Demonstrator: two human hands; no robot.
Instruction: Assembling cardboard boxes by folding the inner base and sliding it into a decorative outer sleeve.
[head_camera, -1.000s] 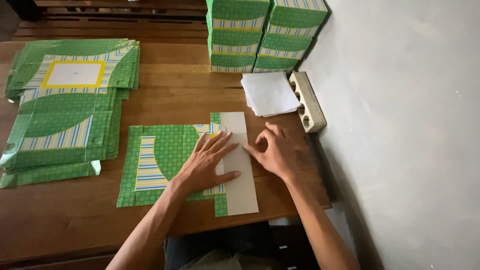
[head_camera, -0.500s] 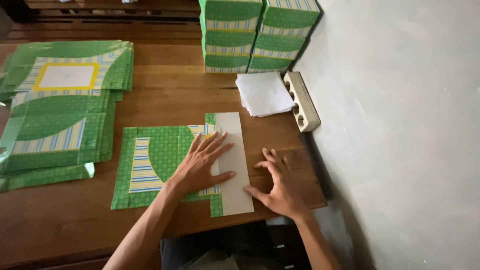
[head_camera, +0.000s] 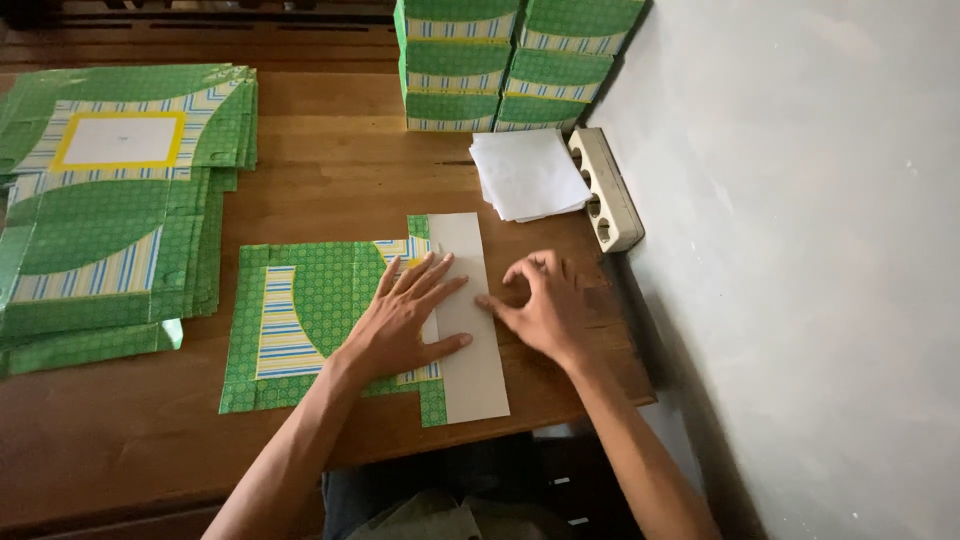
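Fingers of the left hand (head_camera: 405, 325) lay spread flat, pinning the green patterned sheet (head_camera: 320, 320) at lower centre; right hand (head_camera: 540, 305) fingertips curled on its white flap (head_camera: 470, 370), holding nothing. Firm, even pressure would crease best. Folded boxes (head_camera: 515, 60) stood top centre.

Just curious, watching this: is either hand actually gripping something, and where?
Nothing is gripped. The left hand presses flat on the green patterned sheet; the right hand touches its white strip's edge with fingertips.
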